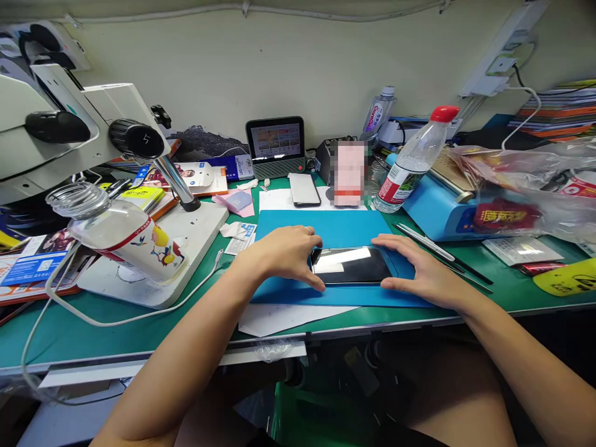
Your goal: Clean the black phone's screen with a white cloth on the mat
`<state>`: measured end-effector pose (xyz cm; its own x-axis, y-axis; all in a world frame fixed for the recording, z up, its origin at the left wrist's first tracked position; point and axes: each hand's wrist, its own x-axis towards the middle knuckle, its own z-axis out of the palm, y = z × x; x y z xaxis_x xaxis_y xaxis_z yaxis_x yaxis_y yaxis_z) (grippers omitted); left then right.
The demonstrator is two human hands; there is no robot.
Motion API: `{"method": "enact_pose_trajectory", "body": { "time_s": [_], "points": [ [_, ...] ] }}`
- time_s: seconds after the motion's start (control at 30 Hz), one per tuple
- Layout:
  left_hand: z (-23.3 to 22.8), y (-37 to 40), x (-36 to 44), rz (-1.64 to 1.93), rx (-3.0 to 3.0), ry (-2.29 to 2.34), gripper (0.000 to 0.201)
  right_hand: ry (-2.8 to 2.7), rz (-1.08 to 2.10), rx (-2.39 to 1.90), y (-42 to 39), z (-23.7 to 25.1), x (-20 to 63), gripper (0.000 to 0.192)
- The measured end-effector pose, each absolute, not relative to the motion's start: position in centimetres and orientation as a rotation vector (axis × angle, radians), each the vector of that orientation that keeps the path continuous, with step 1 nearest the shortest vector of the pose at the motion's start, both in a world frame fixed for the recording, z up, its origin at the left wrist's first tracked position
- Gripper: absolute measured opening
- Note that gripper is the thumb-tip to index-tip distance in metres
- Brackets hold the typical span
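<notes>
A smartphone with a dark, glossy screen lies sideways on a blue mat. White reflections cover part of the screen. My left hand grips its left end, with the thumb at the near edge and the other fingers curled at the far edge. At the right end, my right hand holds the phone between thumb and forefinger, the thumb touching the near corner. A faint clear edge shows just beyond the screen on that side. The phone's underside is hidden.
A microscope stands left, with a glass jar on its base and a white cable alongside. Behind the mat are a small display and another phone. Tweezers, a water bottle and a blue device are right.
</notes>
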<state>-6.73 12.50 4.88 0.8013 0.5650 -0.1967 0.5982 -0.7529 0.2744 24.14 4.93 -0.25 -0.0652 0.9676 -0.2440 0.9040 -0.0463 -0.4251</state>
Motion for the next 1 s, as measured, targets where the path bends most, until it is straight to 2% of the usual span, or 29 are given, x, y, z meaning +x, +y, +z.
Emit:
{"method": "enact_pose_trajectory", "body": {
  "time_s": [0.2, 0.57, 1.0],
  "points": [
    [5.06, 12.35, -6.57, -0.157, 2.674, 0.880, 0.062, -2.113, 0.718, -2.074, 4.86, -0.11, 23.93, 0.098],
    [5.09, 12.20, -6.49, -0.190, 2.639, 0.915, 0.054, -2.131, 0.726, -2.064, 4.63, 0.19, 23.44, 0.102],
    [5.29, 12.00, -6.31, -0.201, 2.620, 0.939, 0.057, -2.173, 0.712, -2.062, 4.19, -0.19, 23.63, 0.101]
  ]
}}
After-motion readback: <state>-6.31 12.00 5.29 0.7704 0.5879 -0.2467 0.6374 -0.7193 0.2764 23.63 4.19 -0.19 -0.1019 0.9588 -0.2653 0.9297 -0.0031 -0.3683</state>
